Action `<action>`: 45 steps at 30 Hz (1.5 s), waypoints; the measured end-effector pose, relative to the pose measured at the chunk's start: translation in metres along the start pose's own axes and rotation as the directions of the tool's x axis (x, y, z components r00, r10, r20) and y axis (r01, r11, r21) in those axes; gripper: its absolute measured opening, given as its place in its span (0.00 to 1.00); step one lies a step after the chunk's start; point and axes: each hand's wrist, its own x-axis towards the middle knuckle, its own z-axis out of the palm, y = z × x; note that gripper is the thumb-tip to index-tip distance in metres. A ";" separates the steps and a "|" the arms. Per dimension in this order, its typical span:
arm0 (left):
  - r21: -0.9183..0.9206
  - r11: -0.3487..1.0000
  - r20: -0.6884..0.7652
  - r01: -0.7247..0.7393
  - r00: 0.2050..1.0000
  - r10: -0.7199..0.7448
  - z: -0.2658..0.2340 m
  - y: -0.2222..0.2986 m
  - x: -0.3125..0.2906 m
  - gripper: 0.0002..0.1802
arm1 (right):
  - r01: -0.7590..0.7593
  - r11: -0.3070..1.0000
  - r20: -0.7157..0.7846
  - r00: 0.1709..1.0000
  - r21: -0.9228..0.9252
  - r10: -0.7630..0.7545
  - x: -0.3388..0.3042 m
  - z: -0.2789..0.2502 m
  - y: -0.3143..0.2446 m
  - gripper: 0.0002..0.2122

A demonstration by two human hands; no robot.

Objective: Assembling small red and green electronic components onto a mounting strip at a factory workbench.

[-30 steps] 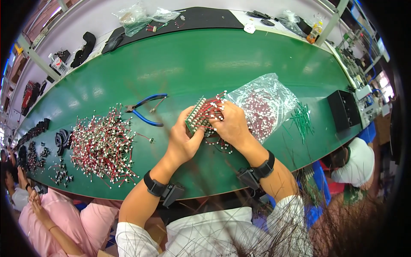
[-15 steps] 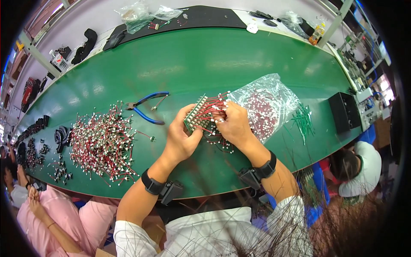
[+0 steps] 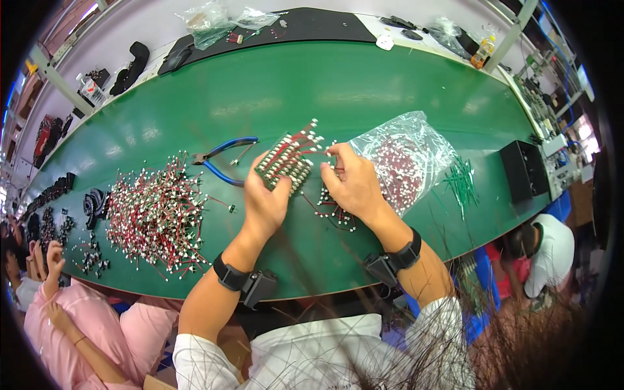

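My left hand (image 3: 268, 207) grips a green circuit board panel (image 3: 285, 170), tilted, with its thumb on the near edge. Rows of small pale parts cover the panel, and red wires with white connectors stick out past its far right corner. Just right of the panel, my right hand (image 3: 356, 182) is closed in a pinch, apart from the board. A bit of red and white shows at its fingertips, seemingly a connector wire (image 3: 338, 170). Under that hand lie loose red and black connector wires (image 3: 335, 213), partly hidden.
A large heap of wired boards (image 3: 159, 218) lies left, beside blue-handled cutters (image 3: 227, 148). To the right are a clear bag of connector wires (image 3: 406, 166), green strips (image 3: 461, 185) and a black box (image 3: 523, 170). Co-workers sit at both sides of the green table (image 3: 292, 84).
My left hand has shifted left and turned the panel, so its face and wires show more. The right hand has come away from the wires on the panel. The left co-worker has raised a hand.
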 end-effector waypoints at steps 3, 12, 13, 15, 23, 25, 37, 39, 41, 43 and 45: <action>0.079 0.996 -0.039 -0.033 0.999 0.036 -0.010 -0.005 0.006 0.22 | -0.013 1.000 0.062 0.998 -0.001 0.013 0.000 -0.002 -0.001 0.08; 0.042 0.998 -0.025 -0.047 0.999 0.048 -0.012 -0.008 0.007 0.22 | -0.050 0.983 0.192 0.981 0.176 0.016 0.000 -0.004 -0.002 0.09; 0.023 0.999 -0.023 -0.038 0.999 0.039 -0.010 -0.006 0.006 0.22 | -0.051 0.983 0.193 0.981 0.177 0.016 0.000 -0.003 -0.001 0.09; 0.004 1.000 -0.020 -0.031 0.999 0.031 -0.009 -0.006 0.006 0.23 | 0.008 0.974 0.181 0.982 0.228 -0.051 -0.001 -0.001 0.000 0.09; -0.147 0.986 0.012 0.083 0.997 -0.082 -0.005 -0.002 0.005 0.24 | 0.049 0.968 0.184 0.978 0.244 -0.095 -0.005 0.003 -0.005 0.04; -0.158 0.982 0.041 0.102 0.994 -0.097 -0.004 -0.001 0.004 0.25 | 0.073 0.967 0.164 0.980 0.245 -0.115 -0.006 0.006 -0.003 0.03; 0.131 0.991 0.210 0.027 0.976 -0.055 -0.003 0.003 -0.006 0.22 | 0.054 0.988 0.003 0.998 0.142 -0.055 -0.006 0.001 -0.011 0.07; 0.109 0.994 0.218 0.018 0.975 -0.042 0.000 0.004 -0.007 0.22 | 0.042 0.983 0.002 0.999 0.177 -0.043 -0.007 0.002 -0.010 0.07; 0.086 0.996 0.226 0.008 0.974 -0.028 0.001 0.002 -0.007 0.22 | 0.032 0.977 0.001 0.999 0.212 -0.033 -0.008 0.003 -0.009 0.08; 0.177 0.983 0.227 -0.058 0.974 0.016 -0.002 -0.002 -0.007 0.23 | 0.068 0.983 -0.001 0.998 0.171 -0.069 -0.008 0.002 -0.009 0.09; 0.168 0.983 0.229 -0.068 0.973 0.028 -0.002 -0.004 -0.008 0.24 | 0.050 0.982 0.002 0.999 0.184 -0.051 -0.008 0.003 -0.010 0.09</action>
